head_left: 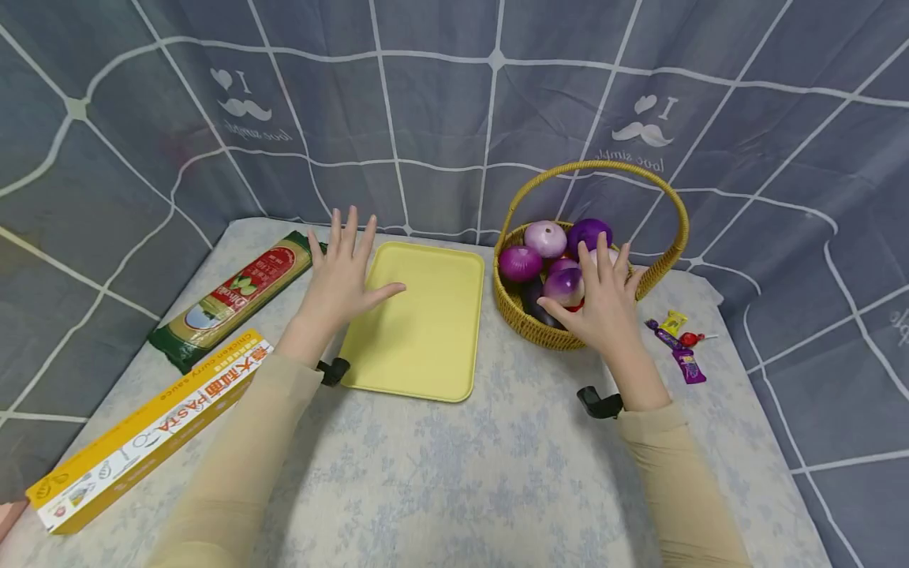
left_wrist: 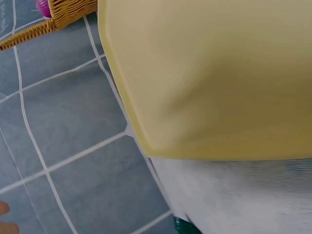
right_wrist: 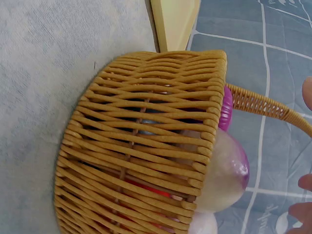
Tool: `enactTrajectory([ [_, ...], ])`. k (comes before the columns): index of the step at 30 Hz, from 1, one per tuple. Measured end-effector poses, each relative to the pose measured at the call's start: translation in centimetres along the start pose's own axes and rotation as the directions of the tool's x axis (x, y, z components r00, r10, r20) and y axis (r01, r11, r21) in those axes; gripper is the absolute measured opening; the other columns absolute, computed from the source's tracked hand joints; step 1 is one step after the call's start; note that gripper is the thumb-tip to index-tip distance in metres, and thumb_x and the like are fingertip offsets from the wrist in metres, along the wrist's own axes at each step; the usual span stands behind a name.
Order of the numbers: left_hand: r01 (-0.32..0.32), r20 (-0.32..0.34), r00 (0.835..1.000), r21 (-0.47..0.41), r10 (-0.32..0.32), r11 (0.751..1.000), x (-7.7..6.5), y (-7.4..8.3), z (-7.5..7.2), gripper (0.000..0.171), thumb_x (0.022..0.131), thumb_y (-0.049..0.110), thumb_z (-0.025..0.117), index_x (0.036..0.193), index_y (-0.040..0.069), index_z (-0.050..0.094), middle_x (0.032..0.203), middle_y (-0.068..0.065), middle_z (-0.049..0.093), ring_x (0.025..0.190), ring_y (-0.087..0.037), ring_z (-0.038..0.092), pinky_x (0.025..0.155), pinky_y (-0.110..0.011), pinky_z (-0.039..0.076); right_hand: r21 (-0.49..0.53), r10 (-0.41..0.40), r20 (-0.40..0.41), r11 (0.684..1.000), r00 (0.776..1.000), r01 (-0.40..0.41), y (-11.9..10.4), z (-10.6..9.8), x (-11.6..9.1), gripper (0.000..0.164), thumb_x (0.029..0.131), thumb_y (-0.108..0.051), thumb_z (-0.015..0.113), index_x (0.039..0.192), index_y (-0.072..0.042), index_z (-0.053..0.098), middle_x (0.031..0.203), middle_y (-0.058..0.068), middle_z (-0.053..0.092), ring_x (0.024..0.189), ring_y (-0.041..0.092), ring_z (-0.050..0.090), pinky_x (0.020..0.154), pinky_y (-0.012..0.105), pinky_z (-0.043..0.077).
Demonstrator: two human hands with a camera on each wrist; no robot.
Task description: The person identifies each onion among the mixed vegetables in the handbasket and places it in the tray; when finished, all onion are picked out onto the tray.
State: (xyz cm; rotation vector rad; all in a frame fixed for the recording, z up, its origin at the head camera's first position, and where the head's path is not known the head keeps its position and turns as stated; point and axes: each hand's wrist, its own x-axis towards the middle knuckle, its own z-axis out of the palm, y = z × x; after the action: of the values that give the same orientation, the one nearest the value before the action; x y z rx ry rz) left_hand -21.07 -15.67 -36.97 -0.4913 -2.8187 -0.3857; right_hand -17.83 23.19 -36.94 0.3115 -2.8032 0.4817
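My left hand point(head_left: 339, 280) is spread above the left edge of a yellow tray point(head_left: 433, 315), its fingers straight and holding nothing. The tray's corner fills much of the left wrist view. My right hand point(head_left: 604, 308), fingers also spread, overlaps the front right of a wicker basket point(head_left: 533, 327) in the head view. Inside the basket are several purple onions point(head_left: 521, 263), a pale onion point(head_left: 545, 238) and a dark eggplant point(head_left: 534, 300) partly hidden by the others. In the right wrist view the woven side point(right_wrist: 141, 131) shows something red through its gaps.
At the left lie a green-ended pasta packet point(head_left: 237, 296) and a long yellow-and-white pasta box point(head_left: 152, 430). Right of the basket are small wrapped candies point(head_left: 667, 335) and a red lollipop point(head_left: 689, 339). A gray-blue checked curtain point(head_left: 440, 110) hangs behind the table, and the basket's tall handle point(head_left: 604, 165) arches upward.
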Motion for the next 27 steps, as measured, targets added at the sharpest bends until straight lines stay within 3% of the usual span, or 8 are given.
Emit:
enactTrajectory([
  [9,0.049,0.015,0.999,-0.096,-0.048,0.994,-2.2,-1.1,1.0,0.103,0.087,0.053,0.069,0.16,0.012,0.008,0.165,-0.019,-0.004,0.151,-0.041,-0.008,0.112,-0.073,-0.001,0.043,0.05,0.011,0.998,0.999,-0.051,0.3,0.5,-0.7,0.104,0.082,-0.053,0.072,0.158,-0.008,0.017,0.165,0.019,0.002,0.147,0.051,-0.01,0.109,0.077,-0.001],
  [14,0.083,0.06,0.995,-0.162,-0.074,0.983,-3.5,-1.6,2.1,0.098,0.09,0.05,0.066,0.159,0.009,0.011,0.164,-0.022,-0.002,0.151,-0.042,-0.009,0.113,-0.072,0.0,0.064,0.073,-0.009,0.995,0.997,-0.073,0.5,1.1,-1.0,0.102,0.081,-0.054,0.072,0.157,-0.006,0.023,0.163,0.023,0.01,0.147,0.053,-0.004,0.109,0.078,0.002],
  [21,0.168,0.139,0.981,-0.259,-0.136,0.951,-5.2,-2.2,3.2,0.092,0.093,0.045,0.063,0.158,0.004,0.012,0.163,-0.025,0.002,0.15,-0.045,-0.001,0.116,-0.068,0.007,0.149,0.095,-0.038,0.985,0.995,-0.089,0.8,1.9,-1.4,0.096,0.082,-0.046,0.075,0.155,-0.006,0.026,0.163,0.024,0.013,0.147,0.054,0.005,0.11,0.076,0.012],
  [27,0.234,0.211,0.961,-0.29,-0.177,0.928,-6.2,-2.8,3.7,0.085,0.095,0.041,0.061,0.157,0.001,0.017,0.161,-0.028,0.011,0.147,-0.05,0.008,0.115,-0.068,0.014,0.221,0.175,-0.049,0.962,0.983,-0.16,0.7,2.2,-1.6,0.09,0.086,-0.041,0.073,0.153,-0.003,0.029,0.16,0.025,0.022,0.145,0.046,0.024,0.112,0.067,0.026],
])
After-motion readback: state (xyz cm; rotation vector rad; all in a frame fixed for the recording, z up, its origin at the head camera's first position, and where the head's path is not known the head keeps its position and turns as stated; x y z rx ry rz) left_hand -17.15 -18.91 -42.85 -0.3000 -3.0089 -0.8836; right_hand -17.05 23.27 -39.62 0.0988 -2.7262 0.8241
